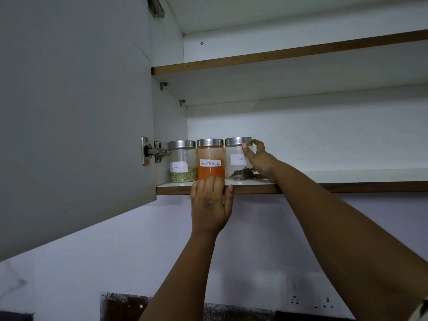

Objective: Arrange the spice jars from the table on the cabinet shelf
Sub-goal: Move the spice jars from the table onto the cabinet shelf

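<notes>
The open cabinet door [76, 112] fills the left of the view, and beside it the lower shelf [347, 186] runs out to the right, bare past the jars. Three steel-lidded spice jars stand in a row at the shelf's left end, near its front edge and close against one another: the fennel jar [183, 161] nearest the hinge, the red chilli powder jar [210, 159] in the middle, the cloves jar [237, 158] on the right. The right hand [257, 159] wraps the cloves jar from its right side, thumb on the front glass and a fingertip at the lid rim. The left hand [209, 205] hooks its fingers over the shelf's front edge just below the chilli jar and holds no jar. The likely risk is a sideways nudge: pushing the cloves jar harder left could knock the tight row along. Drawing the right hand back with the thumb hooked could drag that jar off the front edge.
</notes>
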`<state>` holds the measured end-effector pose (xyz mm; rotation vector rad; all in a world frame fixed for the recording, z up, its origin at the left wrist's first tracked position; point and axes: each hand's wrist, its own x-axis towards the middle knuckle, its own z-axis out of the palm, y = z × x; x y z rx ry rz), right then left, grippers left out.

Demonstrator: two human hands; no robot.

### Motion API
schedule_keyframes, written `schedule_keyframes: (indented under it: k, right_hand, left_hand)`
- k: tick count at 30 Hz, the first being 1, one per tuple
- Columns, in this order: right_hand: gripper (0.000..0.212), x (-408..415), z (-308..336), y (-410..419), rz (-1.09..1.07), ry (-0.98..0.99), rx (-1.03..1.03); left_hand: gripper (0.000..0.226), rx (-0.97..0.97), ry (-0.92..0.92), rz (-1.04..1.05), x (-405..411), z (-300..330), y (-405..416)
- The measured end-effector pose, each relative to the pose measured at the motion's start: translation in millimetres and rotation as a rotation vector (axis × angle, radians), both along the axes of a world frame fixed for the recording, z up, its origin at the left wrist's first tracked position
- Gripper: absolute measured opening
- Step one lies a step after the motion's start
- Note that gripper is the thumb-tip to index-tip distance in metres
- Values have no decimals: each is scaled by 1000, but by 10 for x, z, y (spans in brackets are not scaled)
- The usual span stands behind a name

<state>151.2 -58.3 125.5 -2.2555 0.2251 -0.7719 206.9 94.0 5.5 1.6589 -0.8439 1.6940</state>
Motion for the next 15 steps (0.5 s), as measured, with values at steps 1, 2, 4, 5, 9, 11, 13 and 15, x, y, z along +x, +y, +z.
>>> schedule_keyframes:
  k: [1, 2, 4, 5, 9, 11, 13, 15]
  right_hand:
    - [71, 3, 0, 0, 1, -2, 1]
    - [71, 2, -1, 1, 5, -3, 9]
    - [72, -11, -1, 9, 12, -1, 35]
    - [73, -24, 0, 14, 12, 2, 53]
    - [77, -125, -2, 40, -5, 14, 95]
    - [78, -163, -32, 56, -59, 12, 40]
    - [82, -208, -89, 79, -167, 32, -51]
    - [85, -292, -189, 126, -331, 90, -188]
  left_hand:
    - [29, 0, 1, 0, 1, 3, 0]
    - [30, 0, 5, 4, 3, 3, -3]
    - [31, 6, 8, 28, -2, -1, -2]
    - [31, 16, 10, 39, -10, -3, 6]
    - [28, 65, 34, 45, -42, 1, 61]
    - [28, 85, 48, 44, -68, 5, 88]
    - [27, 101, 60, 41, -96, 16, 108]
    - [26, 107, 72, 36, -122, 19, 115]
